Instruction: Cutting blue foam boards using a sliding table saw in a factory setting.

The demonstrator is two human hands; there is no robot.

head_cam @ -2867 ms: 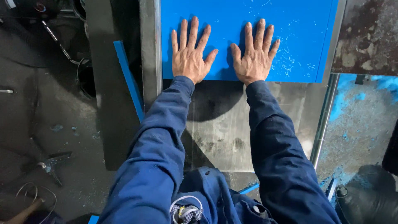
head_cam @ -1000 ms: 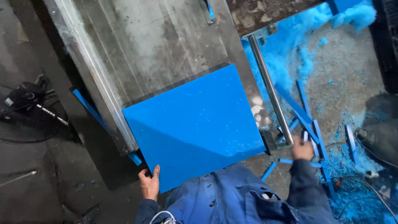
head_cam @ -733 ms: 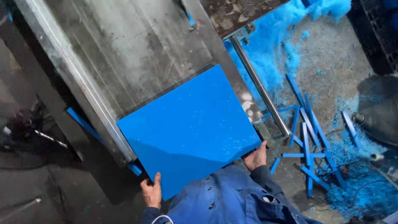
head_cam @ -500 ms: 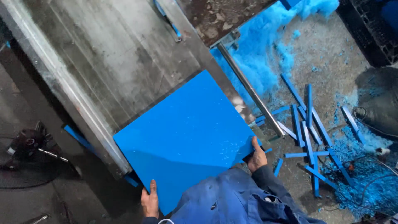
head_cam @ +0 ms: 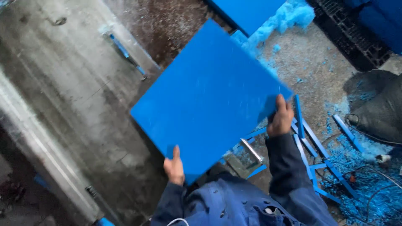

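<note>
Two bare hands are being used to carry one square blue plastic sheet (head_cam: 209, 98), which is being held clear of the grey steel table (head_cam: 63, 83) and tilted, with its far corner pointing away from the person. The left hand (head_cam: 174, 167) is being closed on the near lower edge, thumb lying on the top face and fingers hidden beneath. The right hand (head_cam: 280, 118) is being clamped on the right-hand corner, fingers curled over the edge. Both grips are being taken close to the edges only, so a slip is being judged possible: the face is being seen as smooth and glossy, and it is dusted with fine blue swarf that could be reducing friction. The sheet's overhang beyond the hands could be causing it to swing or to catch the table edge. Underfoot, loose blue offcut strips (head_cam: 312, 146) and blue shavings (head_cam: 372, 196) are being noted on the concrete floor (head_cam: 318, 71), along with a trailing cable (head_cam: 377, 161); a trip or a skid while the panel is blocking the downward view is being rated the chief hazard. The sheet itself is being recorded as flat, rigid, uniformly bright blue, with clean straight cut edges and sharp corners, and no cracks are being observed. A second blue panel (head_cam: 247, 12) is being noted beyond it.
</note>
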